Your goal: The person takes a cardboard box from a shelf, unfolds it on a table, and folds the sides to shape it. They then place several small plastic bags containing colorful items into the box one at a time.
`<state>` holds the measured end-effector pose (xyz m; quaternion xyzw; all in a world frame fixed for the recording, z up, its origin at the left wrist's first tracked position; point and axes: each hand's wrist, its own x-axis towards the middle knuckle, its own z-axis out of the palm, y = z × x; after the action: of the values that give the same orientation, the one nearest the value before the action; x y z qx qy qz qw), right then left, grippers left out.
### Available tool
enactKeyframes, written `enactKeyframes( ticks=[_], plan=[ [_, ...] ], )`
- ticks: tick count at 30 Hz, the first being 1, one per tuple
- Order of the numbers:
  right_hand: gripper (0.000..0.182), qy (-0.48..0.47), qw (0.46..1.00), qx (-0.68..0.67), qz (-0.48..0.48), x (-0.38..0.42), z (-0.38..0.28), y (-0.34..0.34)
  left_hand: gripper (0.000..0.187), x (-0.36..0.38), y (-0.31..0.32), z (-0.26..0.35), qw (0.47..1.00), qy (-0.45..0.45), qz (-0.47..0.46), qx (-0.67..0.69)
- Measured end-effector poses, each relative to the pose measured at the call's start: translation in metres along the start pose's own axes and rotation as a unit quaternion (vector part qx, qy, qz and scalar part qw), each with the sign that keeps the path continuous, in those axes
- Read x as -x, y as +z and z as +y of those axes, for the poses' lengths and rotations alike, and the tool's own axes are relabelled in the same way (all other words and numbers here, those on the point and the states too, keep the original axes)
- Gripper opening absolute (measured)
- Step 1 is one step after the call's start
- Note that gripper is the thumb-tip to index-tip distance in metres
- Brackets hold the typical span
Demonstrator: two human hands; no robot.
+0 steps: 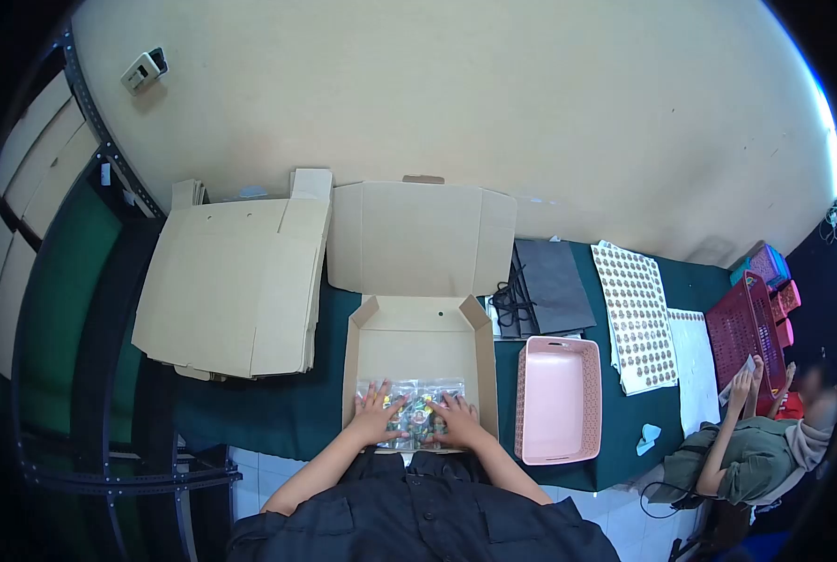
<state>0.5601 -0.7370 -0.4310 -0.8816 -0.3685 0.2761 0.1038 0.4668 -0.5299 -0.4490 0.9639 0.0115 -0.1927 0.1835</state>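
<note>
An open cardboard box stands before me, its lid folded back toward the wall. Along the near side inside it lies a clear plastic bag filled with small colourful items too small to name. My left hand rests on the left part of the bag with fingers spread. On its right part lies my right hand, fingers also apart. Both palms press down on the bag, and neither hand is closed around anything.
Left of the box is a stack of flattened cardboard boxes. To the right are a pink basket, black paper bags and sticker sheets. A co-worker sits at far right near a maroon basket.
</note>
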Motion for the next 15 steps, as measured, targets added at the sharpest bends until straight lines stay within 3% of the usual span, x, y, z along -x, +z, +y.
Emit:
enactKeyframes(
  ticks=[1, 3, 4, 9, 12, 14, 15],
  plan=[
    [0.078, -0.001, 1.0, 0.001, 0.001, -0.007, 0.009, 0.0, 0.081, -0.001, 0.002, -0.001, 1.0, 0.0, 0.002, 0.0],
    [0.062, -0.035, 0.989, -0.129, 0.069, -0.021, 0.031, 0.002, 0.075, -0.001, 0.007, -0.004, 0.999, 0.007, 0.034, 0.007],
    [0.053, -0.043, 0.981, -0.125, 0.141, -0.023, 0.032, -0.006, 0.075, 0.0, 0.006, -0.004, 0.999, 0.007, 0.033, 0.007],
    [0.059, -0.051, 0.963, -0.155, 0.213, -0.041, 0.027, -0.025, 0.072, -0.011, 0.002, 0.003, 0.997, -0.059, 0.033, 0.026],
    [0.063, -0.063, 0.972, -0.065, 0.218, -0.048, 0.025, -0.019, 0.072, -0.018, -0.001, 0.001, 0.994, -0.065, 0.079, 0.05],
    [0.066, 0.001, 0.998, -0.055, 0.04, -0.049, 0.02, -0.024, 0.07, -0.022, -0.006, -0.004, 0.993, -0.07, 0.081, 0.05],
    [0.066, 0.001, 0.998, -0.055, 0.041, -0.052, 0.021, -0.025, 0.069, -0.024, -0.005, -0.007, 0.993, -0.075, 0.08, 0.054]
  ],
)
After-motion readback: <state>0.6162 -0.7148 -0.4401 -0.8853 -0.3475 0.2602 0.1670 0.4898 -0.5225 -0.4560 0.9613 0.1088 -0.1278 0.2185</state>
